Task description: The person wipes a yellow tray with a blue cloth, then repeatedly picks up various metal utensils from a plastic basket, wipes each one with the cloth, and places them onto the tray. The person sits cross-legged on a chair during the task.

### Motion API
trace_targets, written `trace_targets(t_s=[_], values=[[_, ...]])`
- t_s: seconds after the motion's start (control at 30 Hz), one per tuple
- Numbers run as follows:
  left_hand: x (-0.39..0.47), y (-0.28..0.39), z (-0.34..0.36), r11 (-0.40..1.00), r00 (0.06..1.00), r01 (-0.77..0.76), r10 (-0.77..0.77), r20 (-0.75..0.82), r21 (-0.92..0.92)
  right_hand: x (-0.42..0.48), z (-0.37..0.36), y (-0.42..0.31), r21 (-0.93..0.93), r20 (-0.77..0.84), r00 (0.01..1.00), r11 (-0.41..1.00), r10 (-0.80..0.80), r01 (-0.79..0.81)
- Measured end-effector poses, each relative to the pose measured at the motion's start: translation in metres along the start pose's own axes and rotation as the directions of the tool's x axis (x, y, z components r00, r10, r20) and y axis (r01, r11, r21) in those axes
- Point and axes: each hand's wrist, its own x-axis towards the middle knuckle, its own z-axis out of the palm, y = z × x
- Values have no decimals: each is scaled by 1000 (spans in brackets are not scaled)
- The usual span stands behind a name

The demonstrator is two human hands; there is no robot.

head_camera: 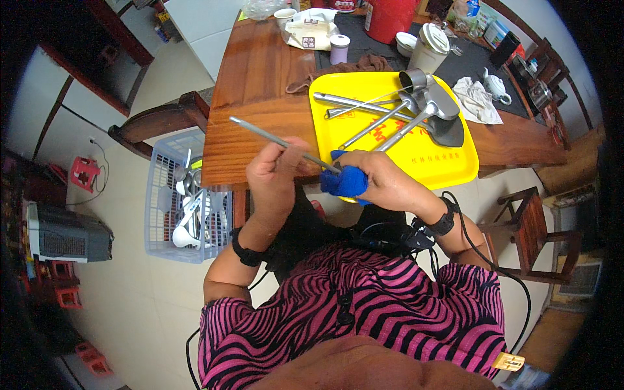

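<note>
My left hand (279, 170) is closed around a thin metal rod (261, 132), whose tip points up and to the left. Bunched in my right hand (385, 178) is a blue cloth (352, 181), wrapped around the rod's lower end; what is inside the cloth is hidden. Just beyond my right hand lies a yellow tray (326, 131) with red writing. It bears several metal kitchen utensils, among them a wok spatula (441, 101), a darker spatula (447, 131) and a small metal ladle cup (412, 80). Their handles cross one another.
A blue plastic basket (152, 214) of utensils stands left of the wooden table (263, 87). Behind the tray are a brown cloth (312, 83), a lilac jar (340, 49), a lidded cup (429, 46), a red container (388, 19), a white cloth (477, 102) and a teapot (496, 87).
</note>
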Motion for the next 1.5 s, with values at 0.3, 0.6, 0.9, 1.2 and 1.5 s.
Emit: trace_targets(t_s=[0.3,0.6,0.9,1.2,1.5], values=[[16,2,-25,948,992,-117,96,-85,-298,-17,-4,17,-19,-76,997,1000,-5,3],[7,-3,-2,993,999,39,-36,33,-109,-14,3,16,169,-125,992,986,29,-8],[2,-4,22,981,942,-19,83,325,-195,-15,9,9,308,-67,988,945,140,-112],[57,22,30,959,891,-257,284,354,-124,-30,0,24,228,-124,992,974,31,-2],[138,-29,60,537,776,-486,-97,623,690,-43,-16,17,262,-77,996,963,-48,67]])
